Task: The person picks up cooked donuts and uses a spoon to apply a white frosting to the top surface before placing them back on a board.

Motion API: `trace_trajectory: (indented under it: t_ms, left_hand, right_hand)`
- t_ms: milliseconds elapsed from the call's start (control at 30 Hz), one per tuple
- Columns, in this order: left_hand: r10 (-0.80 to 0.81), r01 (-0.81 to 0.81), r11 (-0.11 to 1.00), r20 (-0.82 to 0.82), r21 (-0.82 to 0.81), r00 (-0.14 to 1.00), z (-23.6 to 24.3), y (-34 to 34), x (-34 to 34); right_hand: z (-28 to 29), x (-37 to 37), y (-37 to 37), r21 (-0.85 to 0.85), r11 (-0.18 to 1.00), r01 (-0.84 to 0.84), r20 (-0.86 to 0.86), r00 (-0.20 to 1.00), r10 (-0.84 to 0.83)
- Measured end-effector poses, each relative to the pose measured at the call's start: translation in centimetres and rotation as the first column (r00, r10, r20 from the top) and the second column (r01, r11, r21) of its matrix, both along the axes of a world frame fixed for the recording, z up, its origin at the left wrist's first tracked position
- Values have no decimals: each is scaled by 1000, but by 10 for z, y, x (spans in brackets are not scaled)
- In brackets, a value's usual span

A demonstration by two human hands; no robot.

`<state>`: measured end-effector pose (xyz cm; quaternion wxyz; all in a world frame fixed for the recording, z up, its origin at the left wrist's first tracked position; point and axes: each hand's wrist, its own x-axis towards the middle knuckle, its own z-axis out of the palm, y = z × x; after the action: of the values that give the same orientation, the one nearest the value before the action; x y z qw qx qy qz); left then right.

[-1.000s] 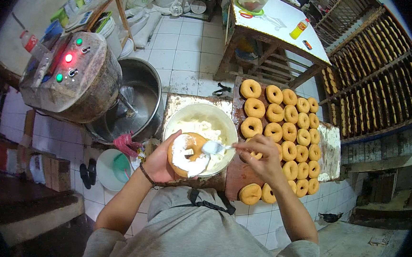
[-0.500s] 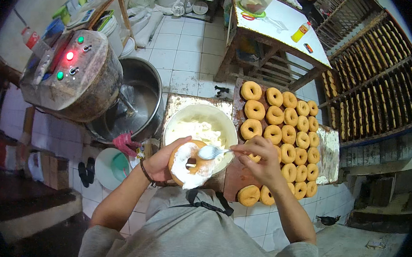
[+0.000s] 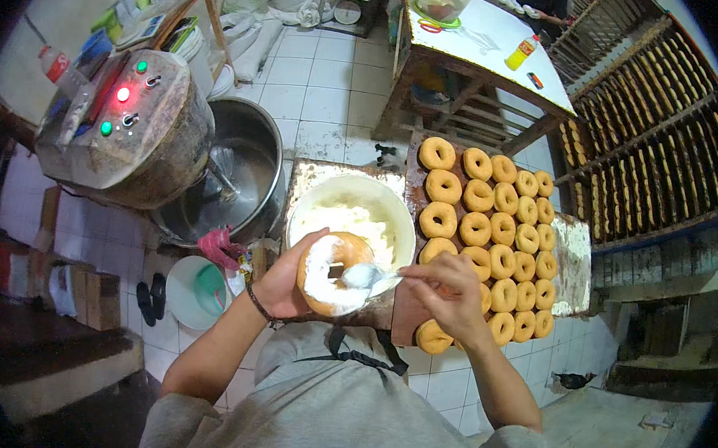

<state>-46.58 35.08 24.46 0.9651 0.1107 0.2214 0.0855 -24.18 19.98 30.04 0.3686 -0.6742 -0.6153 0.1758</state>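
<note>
My left hand (image 3: 281,287) grips a ring doughnut (image 3: 310,301) by its left side, over the near rim of a white bowl. White cream (image 3: 320,273) coats much of the doughnut's upper face around the hole. Between the fingers of my right hand (image 3: 447,293) is a spoon (image 3: 381,282), its cream-smeared bowl resting on the doughnut's right side. Pale cream lies in the white bowl (image 3: 295,211) behind the doughnut. To the right, rows of plain ring doughnuts (image 3: 477,195) lie on a dark reddish board (image 3: 410,302), some partly hidden by my right hand.
A mixing machine (image 3: 157,139) with a large metal bowl (image 3: 274,147) stands at left. A white bucket (image 3: 178,282) is below it. At the back stand a white-topped table (image 3: 491,54) and racks of baked goods (image 3: 665,129). Another person's hand (image 3: 548,17) shows beyond.
The spoon has moved slightly right and down over the doughnut's right side. The cream overhanging the near edge is now smoothed flatter. A co-worker's arm reaches in at the far table.
</note>
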Motion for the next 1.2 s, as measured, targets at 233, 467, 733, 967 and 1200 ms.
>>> trace_trajectory:
  t_ms: [233,467,733,967,1200]
  left_hand:
    - [-191,193,980,-34,44,981,18,-4,1]
    - [-299,311,927,-88,207,950,19,-4,8]
    - [-270,287,917,-97,277,958,14,-2,9]
    - [-142,152,971,-66,184,988,15,-5,15]
    - [-94,114,944,-81,309,992,18,-14,17]
  right_hand:
    - [7,19,1,-32,999,-8,56,998,10]
    - [6,25,6,27,999,19,-42,999,-18]
    - [19,8,4,12,999,-43,36,998,43]
    - [18,-4,-12,63,989,-136,158,979,125]
    - [-6,0,0,28,970,243,-102,966,-239]
